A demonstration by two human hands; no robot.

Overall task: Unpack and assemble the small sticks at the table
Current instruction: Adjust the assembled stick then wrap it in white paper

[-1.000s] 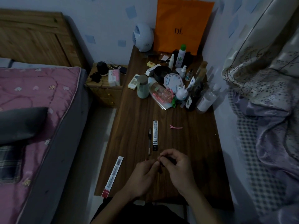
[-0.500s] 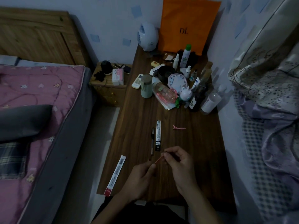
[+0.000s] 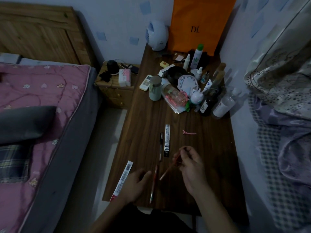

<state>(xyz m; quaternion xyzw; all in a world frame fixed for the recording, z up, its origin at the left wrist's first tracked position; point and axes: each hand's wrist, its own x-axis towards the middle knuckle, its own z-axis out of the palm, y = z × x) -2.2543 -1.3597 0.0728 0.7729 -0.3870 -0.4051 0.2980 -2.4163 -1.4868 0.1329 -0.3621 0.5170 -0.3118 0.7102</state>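
Dim light lay over a dark wooden table (image 3: 146, 132) pushed against a pale wall, with a bed to one side. Taking the black pen (image 3: 161, 146) lying lengthwise in the middle of that table as the marker: the right hand (image 3: 189, 163) was raised just to the right of the pen's near end, its fingers curled around a thin reddish stick (image 3: 168, 170) whose free end slanted down and leftward toward the tabletop. The left hand (image 3: 134, 184) rested nearer the table edge, below and left of the pen, fingers loosely bent and apart; whether they touched anything could not be told. Just beside its fingertips lay a second slim red stick (image 3: 154, 184), running on from the pen's near end toward the table's front edge. A black packet (image 3: 167, 140) lay parallel to the pen, just on its right. A white packet with a red end (image 3: 122, 180) lay well to the pen's left, near the table's side edge. Further right of the pen sat a pink hair clip (image 3: 189, 133). Beyond its far end stood bottles, a white clock (image 3: 186, 84) and an orange bag (image 3: 200, 22).
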